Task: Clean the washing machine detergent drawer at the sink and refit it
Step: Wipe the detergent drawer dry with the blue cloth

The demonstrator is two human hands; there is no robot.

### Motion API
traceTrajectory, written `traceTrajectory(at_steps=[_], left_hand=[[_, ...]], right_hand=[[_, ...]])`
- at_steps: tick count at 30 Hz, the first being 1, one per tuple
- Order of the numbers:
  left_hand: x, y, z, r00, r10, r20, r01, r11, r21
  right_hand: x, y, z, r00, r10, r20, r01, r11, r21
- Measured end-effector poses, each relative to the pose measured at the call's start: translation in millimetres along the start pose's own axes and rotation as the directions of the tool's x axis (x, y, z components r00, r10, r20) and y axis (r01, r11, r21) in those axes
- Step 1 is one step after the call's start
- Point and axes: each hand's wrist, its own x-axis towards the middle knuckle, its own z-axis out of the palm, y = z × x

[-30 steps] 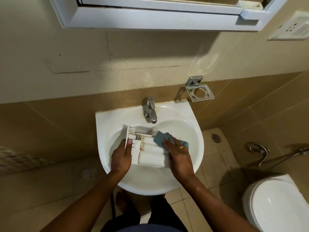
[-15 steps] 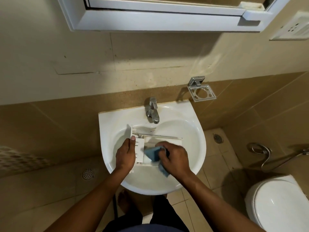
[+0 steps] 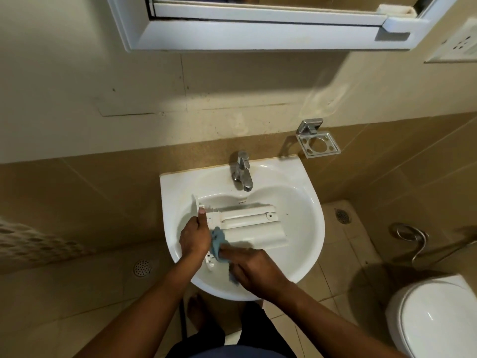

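Inside sink basin (image 3: 304, 202), left fingers (image 3: 202, 218) gripping drawer (image 3: 254, 228) front edge, right fingers (image 3: 228, 251) clutching blue cloth (image 3: 218, 237)

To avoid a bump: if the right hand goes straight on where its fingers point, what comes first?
Beyond the blue cloth it holds, likely the left hand on the drawer; depth unclear.

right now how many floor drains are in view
2. The left floor drain lies left of the sink; the right floor drain lies right of it. The sink may hide more.
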Motion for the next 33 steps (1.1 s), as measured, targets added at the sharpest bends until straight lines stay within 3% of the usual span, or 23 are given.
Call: traceTrajectory(at_steps=[3,6,9,11,14,17,22,26,30,33], left_hand=[[5.9,8.0,-6.2,0.995,-0.103,0.001,0.102,0.994,0.049],[12.4,19.1,-12.7,0.967,-0.241,0.081,0.237,0.970,0.054],[18.1,36.1,-18.9,0.900,-0.358,0.246,0.390,0.916,-0.091],[19.3,46.6,-23.7,0.835,-0.409,0.368,0.473,0.875,-0.099],[23.1,52.7,-25.6,0.751,-0.460,0.474,0.507,0.861,0.032],[24.9,50.7,-24.6,0.736,-0.457,0.499,0.490,0.869,0.073],[-1.4,31.4,-30.1,0.790,-0.292,0.540,0.382,0.922,-0.060],[-25.3,12.6,-32.6,0.793,-0.137,0.593,0.244,0.964,-0.105],[-30.1,9.2,-27.2,0.862,-0.164,0.479,0.237,0.967,-0.096],[-27.0,23.5,-29.6,0.885,-0.194,0.424,0.253,0.964,-0.087]], right_hand=[[-23.7,26.7,-14.1,0.994,0.107,0.036,-0.103,0.990,-0.101],[-28.7,36.6,-34.3,0.947,0.211,-0.240,-0.242,0.964,-0.109],[-11.2,27.4,-44.0,0.866,0.170,-0.470,-0.239,0.967,-0.089],[8.8,21.6,-39.3,0.894,0.166,-0.417,-0.197,0.980,-0.032],[29.7,21.4,-15.7,0.962,0.144,-0.231,-0.148,0.989,0.000],[36.9,27.3,1.9,0.944,0.209,-0.255,-0.206,0.978,0.040],[40.1,31.7,10.0,0.920,0.278,-0.277,-0.263,0.960,0.091],[42.7,27.3,17.4,0.896,0.348,-0.276,-0.323,0.937,0.133],[48.0,32.0,2.4,0.919,0.368,-0.144,-0.343,0.923,0.174],[46.0,33.3,-23.4,0.922,0.385,0.025,-0.368,0.859,0.355]])
